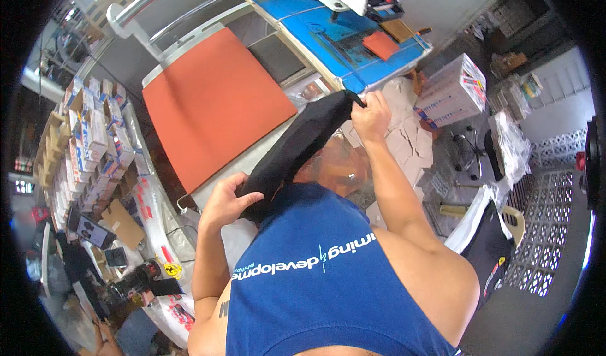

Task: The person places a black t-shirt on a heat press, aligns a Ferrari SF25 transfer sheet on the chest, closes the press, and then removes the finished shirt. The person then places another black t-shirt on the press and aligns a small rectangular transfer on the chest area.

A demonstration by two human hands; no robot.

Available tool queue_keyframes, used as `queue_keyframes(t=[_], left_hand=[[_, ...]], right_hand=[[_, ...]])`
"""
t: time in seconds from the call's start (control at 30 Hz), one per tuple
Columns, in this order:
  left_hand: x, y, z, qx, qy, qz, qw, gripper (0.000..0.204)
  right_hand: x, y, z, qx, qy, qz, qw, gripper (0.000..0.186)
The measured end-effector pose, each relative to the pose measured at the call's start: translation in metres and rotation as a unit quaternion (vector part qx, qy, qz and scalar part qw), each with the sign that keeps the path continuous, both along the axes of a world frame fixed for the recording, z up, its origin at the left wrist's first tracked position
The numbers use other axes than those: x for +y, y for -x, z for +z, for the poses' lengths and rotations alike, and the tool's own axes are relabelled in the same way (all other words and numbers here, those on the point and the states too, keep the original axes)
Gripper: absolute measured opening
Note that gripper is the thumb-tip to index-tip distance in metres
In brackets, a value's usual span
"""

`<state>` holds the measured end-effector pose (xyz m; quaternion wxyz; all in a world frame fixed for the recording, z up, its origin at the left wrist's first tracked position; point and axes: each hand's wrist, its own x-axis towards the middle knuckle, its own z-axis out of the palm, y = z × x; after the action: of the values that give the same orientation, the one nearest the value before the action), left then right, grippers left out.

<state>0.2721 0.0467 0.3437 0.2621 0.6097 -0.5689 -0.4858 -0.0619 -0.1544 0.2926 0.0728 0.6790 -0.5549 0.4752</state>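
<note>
A black piece of cloth (303, 132), perhaps a garment, is stretched slantwise in front of my chest. My left hand (224, 203) grips its lower left end, with the thumb laid on top. The upper right end is pinched in the fingers of my right hand (372, 115), which is higher and farther away. Just beyond the cloth lies a flat orange-red pad (218, 103) on a bench with a metal frame. The near part of the cloth hangs against my blue sleeveless top (309, 261), and its lower edge is hidden there.
Behind stands a blue-topped table (297, 15) bearing a machine and a small red pad (380, 45). Cardboard pieces (401, 129) litter the right floor near a white carton (451, 91). Stacked boxes (88, 135) line the left. Another person's arm (104, 340) shows lower left.
</note>
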Motion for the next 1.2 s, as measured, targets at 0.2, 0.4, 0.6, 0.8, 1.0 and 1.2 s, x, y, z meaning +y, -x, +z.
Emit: queue_keyframes(t=[0.2, 0.4, 0.6, 0.8, 1.0, 1.2], left_hand=[[0.02, 0.009, -0.014, -0.133, -0.101, 0.075, 0.983, 0.022], [0.036, 0.019, -0.045, -0.121, 0.051, 0.154, 0.979, 0.022], [0.03, 0.027, -0.058, -0.094, 0.195, 0.345, 0.913, 0.016], [0.031, 0.028, -0.052, -0.149, 0.207, 0.353, 0.9, 0.015], [0.061, 0.029, -0.058, -0.117, 0.205, 0.366, 0.9, 0.02], [0.121, -0.022, -0.028, -0.017, 0.192, 0.466, 0.863, 0.021]], right_hand=[[-0.01, 0.006, 0.002, 0.001, -0.005, 0.019, 1.0, 0.012], [-0.02, 0.019, 0.004, 0.03, 0.006, 0.023, 0.999, 0.012], [-0.029, 0.031, 0.002, 0.049, -0.025, -0.002, 0.998, 0.01], [-0.04, 0.04, 0.0, 0.043, -0.01, 0.023, 0.999, 0.011], [-0.024, 0.042, 0.018, 0.089, -0.03, 0.085, 0.992, 0.011], [-0.01, 0.039, 0.055, 0.089, -0.243, 0.367, 0.894, 0.026]])
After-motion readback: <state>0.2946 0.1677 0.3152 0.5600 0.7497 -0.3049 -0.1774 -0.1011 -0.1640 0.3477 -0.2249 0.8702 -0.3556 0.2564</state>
